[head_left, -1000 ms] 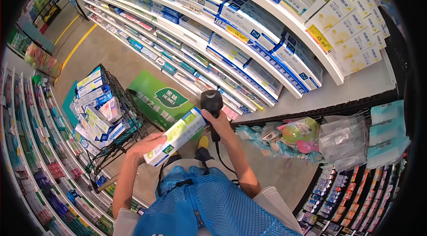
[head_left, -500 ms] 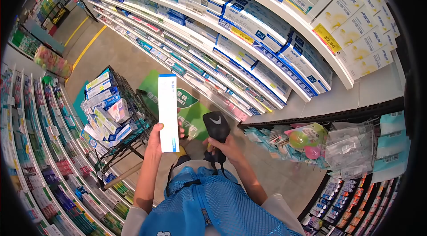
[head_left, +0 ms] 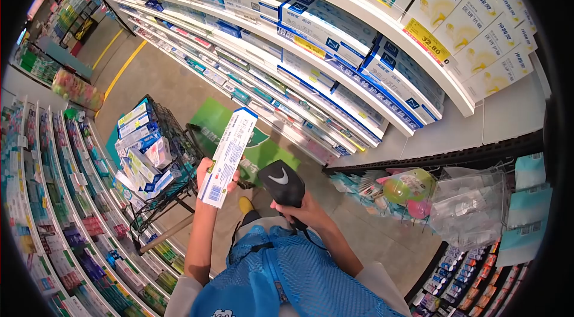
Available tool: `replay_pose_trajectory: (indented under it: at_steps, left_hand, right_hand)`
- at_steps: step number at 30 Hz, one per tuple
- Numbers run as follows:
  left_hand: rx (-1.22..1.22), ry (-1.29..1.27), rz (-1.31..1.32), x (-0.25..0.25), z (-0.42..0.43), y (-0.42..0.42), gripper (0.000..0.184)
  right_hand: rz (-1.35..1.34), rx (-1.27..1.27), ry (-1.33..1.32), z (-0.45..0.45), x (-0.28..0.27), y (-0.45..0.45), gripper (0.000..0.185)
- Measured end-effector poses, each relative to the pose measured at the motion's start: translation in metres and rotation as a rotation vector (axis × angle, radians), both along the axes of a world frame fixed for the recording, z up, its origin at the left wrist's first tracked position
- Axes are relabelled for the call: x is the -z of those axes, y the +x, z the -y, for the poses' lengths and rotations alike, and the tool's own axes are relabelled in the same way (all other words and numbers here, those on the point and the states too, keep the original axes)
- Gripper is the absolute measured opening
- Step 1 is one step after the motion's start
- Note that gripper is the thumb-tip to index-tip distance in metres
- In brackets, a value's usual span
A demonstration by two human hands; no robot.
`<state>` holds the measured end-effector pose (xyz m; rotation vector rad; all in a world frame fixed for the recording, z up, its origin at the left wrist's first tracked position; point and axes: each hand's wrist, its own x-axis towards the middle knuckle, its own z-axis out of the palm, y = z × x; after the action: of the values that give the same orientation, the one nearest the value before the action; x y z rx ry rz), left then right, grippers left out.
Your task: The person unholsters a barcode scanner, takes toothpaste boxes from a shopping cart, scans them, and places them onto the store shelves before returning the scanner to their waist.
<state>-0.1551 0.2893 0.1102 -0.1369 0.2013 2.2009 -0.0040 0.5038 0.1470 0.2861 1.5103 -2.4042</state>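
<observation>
My left hand pinches the slim carton by both long edges toward its near end, right of the cart; probably light, stiff, slightly slick, corners dentable, best gripped there; my right hand wraps the black scanner

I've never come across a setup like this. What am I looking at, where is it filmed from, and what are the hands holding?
There is no robot here: these are a person's bare hands. Every view comes from one camera worn on the head, looking forward and down. The left hand holds a long white-and-blue box, its barcode end towards the wearer. The right hand grips a black handheld device, which looks like a barcode scanner. Beside them, a wire cart carries a heap of similar boxes. Stocked shelves stand ahead.
</observation>
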Motion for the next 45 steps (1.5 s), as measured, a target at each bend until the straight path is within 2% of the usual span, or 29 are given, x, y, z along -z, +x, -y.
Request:
replay_pose_trajectory:
  at_steps: [2, 4, 6, 8, 10, 11, 13, 14, 15, 16, 18, 19, 20, 21, 22, 23, 24, 25, 26, 28, 29, 30, 32, 33, 34, 36, 39, 41, 45]
  left_hand:
    - [0.076, 0.015, -0.018, 0.002, -0.004, -0.003, 0.066]
    - [0.093, -0.046, -0.030, 0.007, -0.008, -0.003, 0.063]
    - [0.068, -0.206, -0.049, 0.002, -0.019, -0.001, 0.066]
    - [0.132, -0.178, -0.078, 0.004, -0.019, -0.002, 0.065]
    - [0.245, -0.124, -0.131, 0.010, -0.015, -0.005, 0.062]
    - [0.330, -0.190, -0.153, 0.017, -0.007, -0.008, 0.064]
    - [0.264, -0.371, -0.048, 0.001, -0.009, -0.003, 0.062]
    - [0.208, -0.390, -0.185, 0.003, -0.011, -0.001, 0.062]
    - [0.151, -0.538, 0.001, -0.014, -0.016, 0.006, 0.064]
    - [0.000, -0.705, 0.135, -0.031, -0.032, 0.013, 0.064]
    - [0.331, -0.380, -0.390, 0.001, -0.008, 0.017, 0.057]
    - [0.357, -0.468, -0.378, -0.001, -0.010, 0.024, 0.053]
    - [0.376, -0.558, -0.363, -0.003, -0.010, 0.035, 0.048]
    - [0.275, -0.689, -0.350, 0.030, -0.014, 0.043, 0.052]
    - [0.250, -0.825, -0.544, 0.026, -0.021, 0.052, 0.047]
    - [0.250, -0.755, -0.681, 0.018, -0.023, 0.067, 0.044]
    - [0.245, -0.681, -0.815, 0.006, -0.023, 0.077, 0.042]
    - [0.214, -0.721, -0.970, 0.019, -0.024, 0.082, 0.045]
    - [0.223, -0.712, -0.970, 0.016, -0.023, 0.083, 0.045]
    - [0.537, -1.016, -1.386, -0.016, -0.028, 0.088, 0.060]
    - [0.534, -1.065, -1.398, -0.024, -0.031, 0.092, 0.069]
    - [0.542, -1.064, -1.402, -0.027, -0.032, 0.092, 0.069]
    - [0.325, -1.052, -1.837, -0.030, -0.036, 0.098, 0.061]
    - [0.194, -1.041, -1.934, -0.031, -0.038, 0.099, 0.058]
    - [0.214, -1.048, -1.932, -0.034, -0.041, 0.100, 0.058]
    - [0.179, -1.080, -2.080, -0.044, -0.049, 0.098, 0.057]
    - [0.179, -1.079, -2.228, -0.041, -0.060, 0.097, 0.061]
    - [0.231, -1.084, -2.351, -0.050, -0.070, 0.097, 0.060]
    - [0.268, -1.136, -2.303, -0.068, -0.096, 0.102, 0.053]
  right_hand:
    - [0.047, -0.059, 0.035, -0.005, -0.014, 0.009, 0.031]
    - [-0.042, -0.132, 0.103, -0.005, -0.024, 0.014, 0.037]
    - [-0.253, -0.278, 0.151, 0.001, -0.055, 0.017, 0.044]
    - [-0.256, -0.328, 0.217, 0.009, -0.069, 0.017, 0.050]
    - [-0.266, -0.378, 0.175, 0.021, -0.070, 0.015, 0.053]
    - [-0.265, -0.337, 0.163, 0.028, -0.065, 0.014, 0.052]
    - [-0.236, -0.310, 0.327, 0.034, -0.046, 0.020, 0.049]
    - [-0.199, -0.324, 0.444, 0.039, -0.039, 0.024, 0.046]
    - [-0.449, 0.130, 0.391, 0.052, -0.034, 0.027, 0.036]
    - [-0.439, 0.182, 0.435, 0.048, -0.034, 0.032, 0.036]
    - [0.095, 0.261, 0.346, 0.044, -0.029, 0.042, 0.031]
    - [0.131, 0.396, 0.320, 0.043, -0.016, 0.045, 0.030]
    - [0.139, 0.426, 0.337, 0.041, -0.004, 0.050, 0.030]
    - [0.130, 0.576, 0.364, 0.040, 0.007, 0.055, 0.029]
    - [0.119, 0.722, 0.387, 0.041, 0.015, 0.060, 0.029]
    - [0.120, 0.883, 0.430, 0.046, 0.023, 0.063, 0.027]
    - [0.128, 0.898, 0.437, 0.051, 0.022, 0.068, 0.027]
    - [0.166, 1.002, 0.295, 0.052, 0.018, 0.074, 0.028]
    - [0.198, 1.100, 0.150, 0.052, 0.015, 0.082, 0.028]
    - [0.222, 1.069, 0.103, 0.051, 0.011, 0.097, 0.033]
    - [0.236, 1.122, 0.054, 0.052, 0.007, 0.101, 0.032]
    - [0.253, 1.175, 0.003, 0.053, 0.004, 0.105, 0.031]
    - [0.272, 1.191, -0.002, 0.049, 0.002, 0.113, 0.027]
    - [0.224, 1.154, -0.046, 0.046, 0.002, 0.117, 0.029]
    - [0.176, 1.115, -0.094, 0.043, 0.000, 0.120, 0.032]
    - [0.204, 1.250, -0.156, 0.040, -0.003, 0.114, 0.030]
    - [0.209, 1.160, -0.145, 0.016, 0.015, 0.119, 0.028]
    - [0.162, 1.070, 0.032, 0.001, 0.023, 0.117, 0.027]
    - [0.172, 1.031, -0.057, -0.025, 0.027, 0.114, 0.029]
